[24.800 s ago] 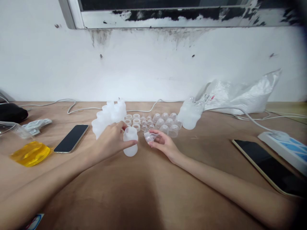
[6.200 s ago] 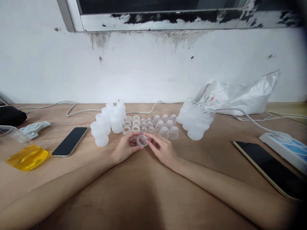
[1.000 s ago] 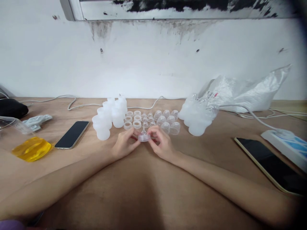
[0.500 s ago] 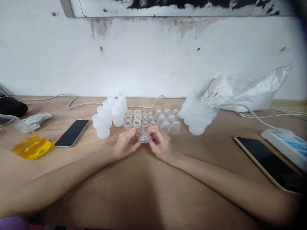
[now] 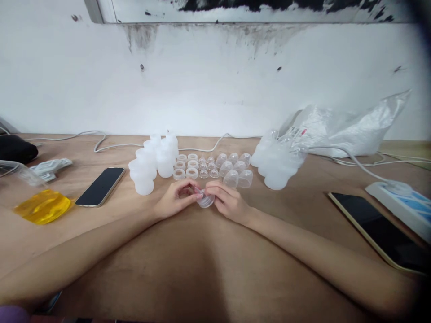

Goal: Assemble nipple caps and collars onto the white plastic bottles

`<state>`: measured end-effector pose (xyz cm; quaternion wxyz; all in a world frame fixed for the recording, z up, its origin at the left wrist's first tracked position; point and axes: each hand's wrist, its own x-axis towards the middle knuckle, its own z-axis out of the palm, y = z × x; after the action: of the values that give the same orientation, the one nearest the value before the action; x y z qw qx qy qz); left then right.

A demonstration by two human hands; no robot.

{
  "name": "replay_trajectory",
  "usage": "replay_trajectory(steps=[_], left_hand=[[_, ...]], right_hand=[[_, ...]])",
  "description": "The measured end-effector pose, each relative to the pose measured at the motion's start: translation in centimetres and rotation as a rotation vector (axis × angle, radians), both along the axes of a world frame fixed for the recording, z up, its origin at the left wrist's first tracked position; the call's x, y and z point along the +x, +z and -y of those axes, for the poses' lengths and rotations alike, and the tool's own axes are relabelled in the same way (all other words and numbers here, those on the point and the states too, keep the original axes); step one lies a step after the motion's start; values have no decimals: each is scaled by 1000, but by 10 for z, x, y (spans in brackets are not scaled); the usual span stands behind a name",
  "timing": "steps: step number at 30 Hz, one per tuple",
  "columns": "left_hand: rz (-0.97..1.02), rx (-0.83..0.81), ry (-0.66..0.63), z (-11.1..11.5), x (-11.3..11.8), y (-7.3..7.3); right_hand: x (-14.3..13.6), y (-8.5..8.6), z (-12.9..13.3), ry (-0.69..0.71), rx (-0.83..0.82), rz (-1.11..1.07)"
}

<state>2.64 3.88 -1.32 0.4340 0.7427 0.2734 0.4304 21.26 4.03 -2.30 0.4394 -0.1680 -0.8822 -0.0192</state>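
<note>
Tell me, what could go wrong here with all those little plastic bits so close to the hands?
The small clear piece, pinched between the left hand and right hand, looks slippery and could pop out onto the table. The loose rings and clear domed caps sit just behind the fingers, so a nudge might scatter the rows. The white bottles beside the left hand could tip.

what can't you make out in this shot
- Clear part between the left hand and right hand, head view: fingers cover most of it, so its shape and how the pieces meet are hidden.
- Label on the bag: too small to read.
- Right phone: far end lost in the dark, blurred corner.
- Black object: cut off by the left edge.
- Window frame: cut off by the top edge.
</note>
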Motion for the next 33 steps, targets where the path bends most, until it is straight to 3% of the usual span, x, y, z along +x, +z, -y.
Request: replay_trajectory(steps=[5,14,20,23,25,29,33], left_hand=[[-35,8,37,0,-1,-1],[-77,191,217,7,-1,2],[-12,4,256,3,2,0],[8,-163,244,-4,3,-4],[49,-189,299,-5,3,-5],[-22,52,374,0,5,-4],[-123,108,303,3,6,-5]], right_hand=[[0,-1,0,22,-30,18],[-6,3,3,-19,-241,-88],[-7,4,3,-70,-405,-144],[-10,3,3,-47,-655,-275],[-12,4,3,-62,-852,-389],[-18,6,6,-144,-1057,-478],[-22,8,10,-125,-1032,-445]])
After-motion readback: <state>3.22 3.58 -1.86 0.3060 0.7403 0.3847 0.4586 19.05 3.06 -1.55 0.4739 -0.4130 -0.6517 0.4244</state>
